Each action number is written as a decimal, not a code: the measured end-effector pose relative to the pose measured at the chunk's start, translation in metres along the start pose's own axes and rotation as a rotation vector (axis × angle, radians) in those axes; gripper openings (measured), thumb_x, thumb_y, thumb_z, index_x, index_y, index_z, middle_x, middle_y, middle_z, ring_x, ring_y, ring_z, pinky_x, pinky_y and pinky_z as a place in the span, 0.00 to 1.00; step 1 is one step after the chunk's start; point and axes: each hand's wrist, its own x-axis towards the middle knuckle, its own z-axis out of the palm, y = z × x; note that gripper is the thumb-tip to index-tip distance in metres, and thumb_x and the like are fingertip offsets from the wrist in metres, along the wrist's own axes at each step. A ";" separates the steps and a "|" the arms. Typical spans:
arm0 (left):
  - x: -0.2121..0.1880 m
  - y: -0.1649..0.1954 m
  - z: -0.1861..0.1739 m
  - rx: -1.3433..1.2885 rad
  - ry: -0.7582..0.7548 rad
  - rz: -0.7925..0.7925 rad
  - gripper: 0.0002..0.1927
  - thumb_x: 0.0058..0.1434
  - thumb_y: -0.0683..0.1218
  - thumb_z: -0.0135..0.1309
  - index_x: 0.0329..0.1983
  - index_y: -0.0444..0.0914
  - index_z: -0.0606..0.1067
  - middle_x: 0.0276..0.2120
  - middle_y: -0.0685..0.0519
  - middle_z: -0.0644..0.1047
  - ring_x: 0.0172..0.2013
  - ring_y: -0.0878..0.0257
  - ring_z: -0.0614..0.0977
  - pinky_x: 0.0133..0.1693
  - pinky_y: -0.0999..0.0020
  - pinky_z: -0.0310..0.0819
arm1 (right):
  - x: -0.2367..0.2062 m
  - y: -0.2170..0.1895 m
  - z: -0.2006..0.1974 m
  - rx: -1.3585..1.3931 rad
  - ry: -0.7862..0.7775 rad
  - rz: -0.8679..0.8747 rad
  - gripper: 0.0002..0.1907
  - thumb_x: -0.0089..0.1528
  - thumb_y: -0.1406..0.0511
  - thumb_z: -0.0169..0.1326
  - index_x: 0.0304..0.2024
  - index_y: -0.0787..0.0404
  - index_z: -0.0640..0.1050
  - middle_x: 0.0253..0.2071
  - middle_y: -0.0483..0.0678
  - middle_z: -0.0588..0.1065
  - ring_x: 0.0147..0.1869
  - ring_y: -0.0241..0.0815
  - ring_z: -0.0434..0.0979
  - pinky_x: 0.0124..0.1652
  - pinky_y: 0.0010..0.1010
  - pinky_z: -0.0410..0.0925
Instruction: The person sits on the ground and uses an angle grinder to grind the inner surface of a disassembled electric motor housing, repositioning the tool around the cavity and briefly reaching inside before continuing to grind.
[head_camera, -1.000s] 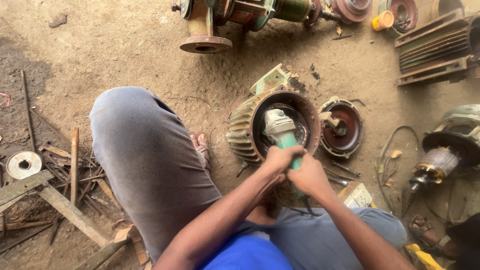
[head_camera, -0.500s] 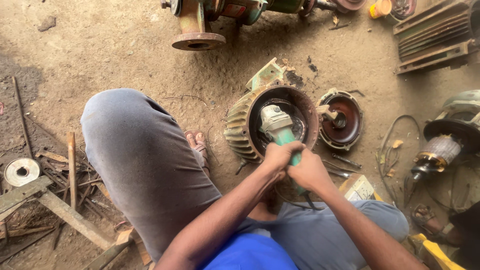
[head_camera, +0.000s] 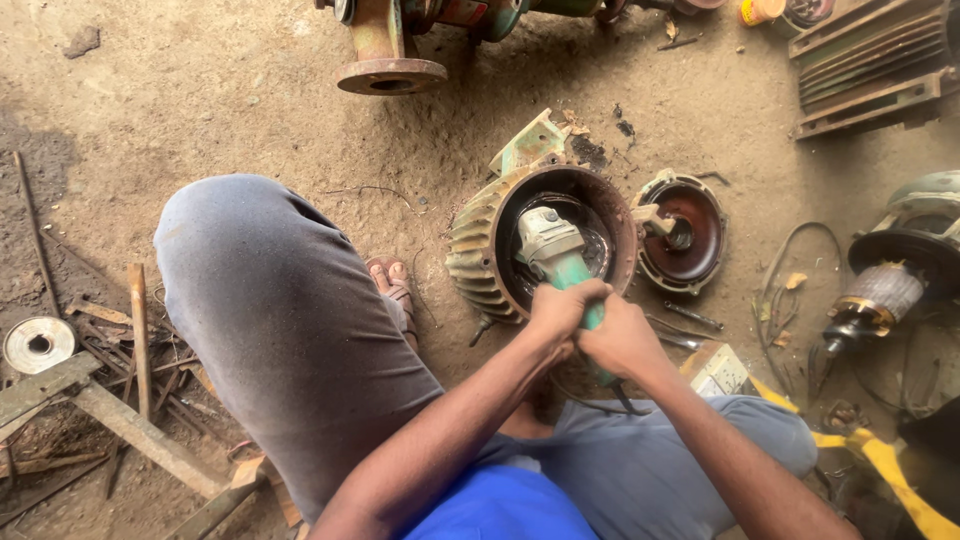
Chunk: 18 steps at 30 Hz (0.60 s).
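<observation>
Both hands grip the green body of an angle grinder (head_camera: 553, 252): the left hand (head_camera: 556, 312) closed around it nearer the head, the right hand (head_camera: 622, 338) closed just behind. The grinder's head sits inside the open, finned motor housing (head_camera: 483, 245) on the dirt floor (head_camera: 200, 110). An end cover (head_camera: 690, 232) lies just right of the housing.

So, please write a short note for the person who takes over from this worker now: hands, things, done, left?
Left hand and right hand: both shut on the green handle of the angle grinder.
Grinder head sits inside the open motor housing, which lies on its side on the dirt floor.
End cover lies beside the housing, already off.
Rotor lies apart, to the right.
How much of the inside is cleaned cannot be told; cover and rotor are not yet refitted.
</observation>
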 end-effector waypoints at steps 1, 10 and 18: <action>0.000 0.000 0.000 -0.005 -0.004 0.007 0.13 0.48 0.42 0.67 0.29 0.26 0.78 0.27 0.46 0.80 0.24 0.60 0.81 0.25 0.66 0.74 | 0.000 0.001 0.000 0.007 0.011 -0.006 0.34 0.50 0.58 0.61 0.53 0.74 0.73 0.44 0.71 0.79 0.53 0.65 0.81 0.52 0.46 0.73; 0.004 0.000 0.000 -0.015 -0.014 -0.008 0.12 0.49 0.40 0.66 0.31 0.26 0.78 0.28 0.44 0.81 0.25 0.58 0.82 0.27 0.65 0.76 | 0.004 0.003 0.006 0.044 0.034 -0.011 0.34 0.50 0.57 0.61 0.53 0.73 0.73 0.44 0.70 0.79 0.53 0.65 0.81 0.52 0.47 0.73; 0.006 -0.003 0.002 -0.050 -0.028 0.004 0.13 0.48 0.39 0.67 0.31 0.25 0.78 0.29 0.43 0.81 0.26 0.58 0.83 0.28 0.66 0.78 | 0.004 0.004 0.005 0.042 0.001 0.049 0.30 0.52 0.56 0.60 0.50 0.73 0.77 0.45 0.69 0.80 0.54 0.65 0.81 0.52 0.47 0.73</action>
